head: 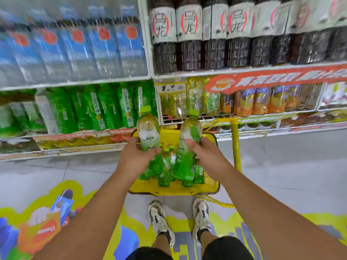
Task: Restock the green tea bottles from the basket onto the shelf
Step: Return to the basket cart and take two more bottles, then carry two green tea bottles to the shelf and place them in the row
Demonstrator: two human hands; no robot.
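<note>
Head view: above a yellow basket (174, 190) on the floor, the left hand (134, 158) and right hand (205, 153) each grasp one green tea bottle (148, 131), caps up; more remain inside. Gripped low, either bottle could tip before reaching the shelf (197, 116).

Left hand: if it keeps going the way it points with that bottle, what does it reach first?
Probably the row of green bottles on the shelf left of the white upright. The left hand holds its green tea bottle above the yellow basket, aimed up and forward. Depth is unclear.
</note>
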